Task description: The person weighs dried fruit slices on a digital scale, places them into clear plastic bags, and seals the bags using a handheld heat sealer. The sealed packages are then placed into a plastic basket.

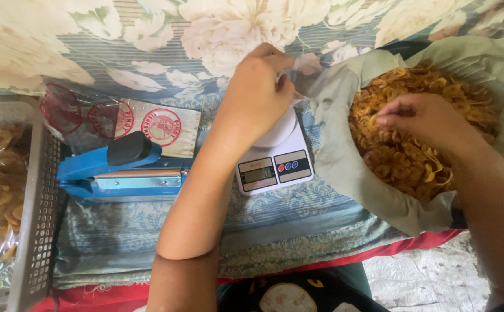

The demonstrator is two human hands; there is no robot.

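My left hand (256, 95) is raised over a small white kitchen scale (275, 162), its fingers pinched on the top of a clear plastic bag (298, 72) that stands on the scale's platform. My right hand (419, 118) reaches into a big sack of yellow fried chips (402, 162) lined with pale green plastic (338, 156); its fingers are curled among the chips, and what they hold is hidden.
A blue heat sealer (119, 170) lies left of the scale. Behind it lie clear bags with round red labels (142, 124). A grey mesh basket (38, 208) with packed bags of chips stands at far left. All rests on floral cloth (165, 34).
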